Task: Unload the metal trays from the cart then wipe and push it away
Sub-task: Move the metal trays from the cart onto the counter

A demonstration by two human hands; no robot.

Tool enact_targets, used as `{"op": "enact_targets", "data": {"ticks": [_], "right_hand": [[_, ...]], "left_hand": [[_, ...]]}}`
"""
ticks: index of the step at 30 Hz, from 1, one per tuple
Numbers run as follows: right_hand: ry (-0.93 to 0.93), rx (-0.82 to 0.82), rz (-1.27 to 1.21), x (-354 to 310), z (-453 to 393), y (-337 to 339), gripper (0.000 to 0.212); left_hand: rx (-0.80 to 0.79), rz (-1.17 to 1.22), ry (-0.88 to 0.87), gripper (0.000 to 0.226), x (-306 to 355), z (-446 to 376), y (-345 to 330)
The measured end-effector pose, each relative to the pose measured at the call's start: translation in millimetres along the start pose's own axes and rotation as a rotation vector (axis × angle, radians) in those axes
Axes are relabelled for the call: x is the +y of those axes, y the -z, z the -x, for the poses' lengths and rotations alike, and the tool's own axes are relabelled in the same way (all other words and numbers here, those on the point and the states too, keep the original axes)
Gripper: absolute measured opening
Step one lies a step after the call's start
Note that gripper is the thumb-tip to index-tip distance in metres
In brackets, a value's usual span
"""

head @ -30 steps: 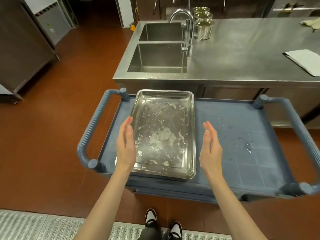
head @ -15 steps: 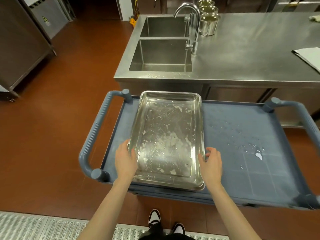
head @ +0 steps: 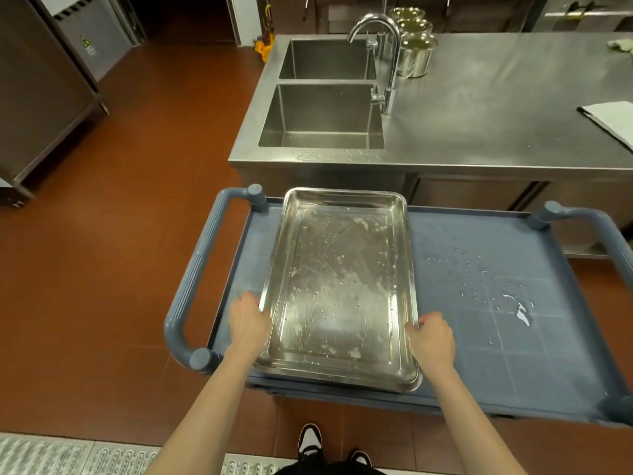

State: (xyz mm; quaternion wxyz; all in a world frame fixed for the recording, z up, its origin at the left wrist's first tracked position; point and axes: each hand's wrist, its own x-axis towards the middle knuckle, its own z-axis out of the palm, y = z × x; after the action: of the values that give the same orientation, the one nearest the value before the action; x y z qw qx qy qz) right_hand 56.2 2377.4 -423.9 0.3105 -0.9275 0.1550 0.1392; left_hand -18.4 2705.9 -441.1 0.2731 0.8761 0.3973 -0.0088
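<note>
A wet, scratched metal tray (head: 339, 286) lies on the left half of the blue cart (head: 479, 337), its long side running away from me. My left hand (head: 248, 322) grips the tray's left rim near the front corner. My right hand (head: 431, 339) grips the right rim at about the same depth. The tray's near edge looks slightly raised off the cart top. Water drops and a small puddle (head: 522, 313) sit on the cart's bare right half.
A steel counter (head: 496, 125) with a double sink (head: 322, 114) and tap (head: 383, 56) stands just behind the cart. Steel canisters (head: 416, 53) and a white cloth (head: 613, 123) are on it. A dark cabinet (head: 37, 97) stands at the left; red floor lies between.
My hands came down from hovering open beside the tray and closed on its two long rims. The view has shifted slightly, bringing the cart closer.
</note>
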Motion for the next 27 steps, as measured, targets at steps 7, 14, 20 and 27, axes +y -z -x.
{"op": "enact_targets", "data": {"ticks": [7, 14, 20, 27], "right_hand": [[-0.053, -0.05, -0.022, 4.2, -4.2, -6.8, 0.039], [0.022, 0.116, -0.218, -9.5, 31.0, 6.1, 0.024], [0.02, 0.179, -0.267, -9.7, 45.0, 11.4, 0.043], [-0.015, 0.271, -0.384, -8.9, 70.8, 22.6, 0.045]], "left_hand": [[-0.124, 0.05, 0.029, 0.018, 0.4, -2.1, 7.7], [-0.013, 0.252, -0.014, 0.025, 19.3, 18.0, 21.3], [0.011, 0.324, -0.005, 0.024, 23.5, 28.5, 33.6], [-0.016, 0.442, -0.132, 0.019, 49.1, 30.0, 50.9]]}}
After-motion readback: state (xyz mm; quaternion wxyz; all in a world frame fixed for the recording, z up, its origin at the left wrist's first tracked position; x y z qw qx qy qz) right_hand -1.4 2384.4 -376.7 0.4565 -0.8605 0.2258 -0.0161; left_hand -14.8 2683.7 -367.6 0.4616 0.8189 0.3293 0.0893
